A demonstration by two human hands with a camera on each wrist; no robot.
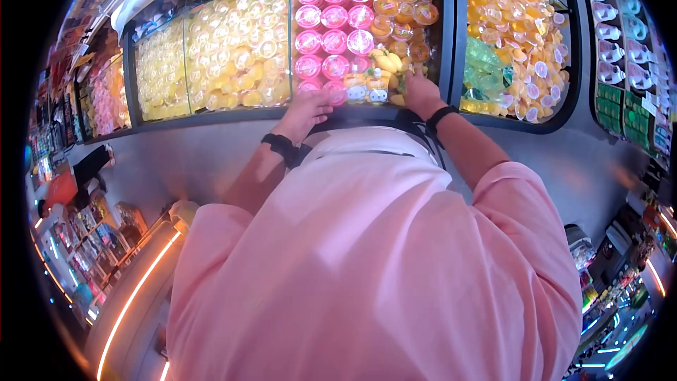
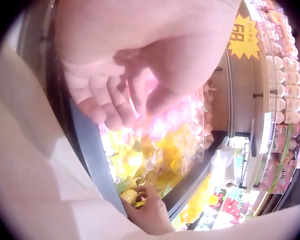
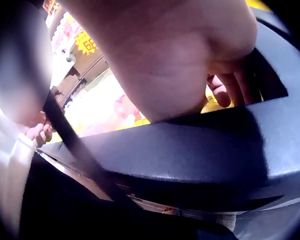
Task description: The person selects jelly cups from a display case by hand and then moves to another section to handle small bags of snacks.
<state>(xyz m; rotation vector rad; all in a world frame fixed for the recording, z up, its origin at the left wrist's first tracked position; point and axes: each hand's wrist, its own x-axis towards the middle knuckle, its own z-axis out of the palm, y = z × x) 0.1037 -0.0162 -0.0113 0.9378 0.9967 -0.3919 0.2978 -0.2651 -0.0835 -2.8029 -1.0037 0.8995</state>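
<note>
In the head view my left hand (image 1: 307,114) is at the front edge of the bin, beside pink-lidded cups (image 1: 335,66). Its fingers hang loosely bent in the left wrist view, with nothing visible in them. My right hand (image 1: 421,93) reaches into the front right corner of the same bin, near yellow fruit-shaped pieces (image 1: 388,61). The left wrist view shows the fingers of the right hand (image 2: 151,214) curled round a yellow piece (image 2: 128,196). Small cat-face packs (image 1: 367,93) lie between the hands. In the right wrist view the palm hides most of what the fingers touch.
Bins of pale yellow cups (image 1: 236,46) are on the left, and orange cups (image 1: 529,49) on the right, past a dark divider (image 1: 453,42). A dark rim (image 3: 190,145) runs along the front. A yellow star-shaped price sign (image 2: 243,37) hangs behind.
</note>
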